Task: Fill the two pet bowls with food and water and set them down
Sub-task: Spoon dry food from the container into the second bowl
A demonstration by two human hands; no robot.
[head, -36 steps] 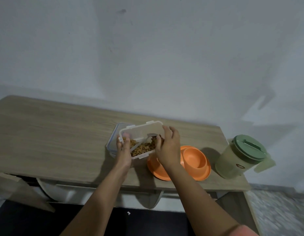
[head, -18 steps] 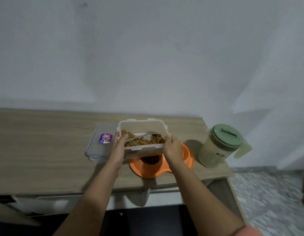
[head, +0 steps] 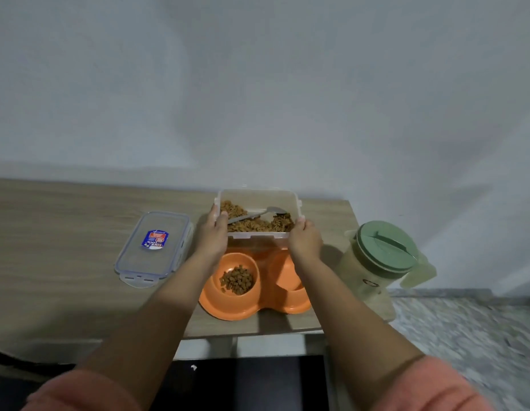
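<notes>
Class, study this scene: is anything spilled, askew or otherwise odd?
No spill shows. One oddity: a spoon lies in the kibble inside the food container that both hands hold; the pitcher stands at the table's right edge.

The rectangular clear plastic food container [head: 257, 213] looks smooth and faintly cloudy, and holds dry, rough brown kibble [head: 259, 222] and a grey spoon [head: 254, 215] with a dull sheen. The orange plastic double pet bowl [head: 251, 304] is smooth and slightly glossy. The transparent plastic lid [head: 154, 247] bears a glossy paper label. The pale wood-grain tabletop [head: 65, 232] looks matt, as does the jug's sage-green plastic lid [head: 385, 247].
</notes>
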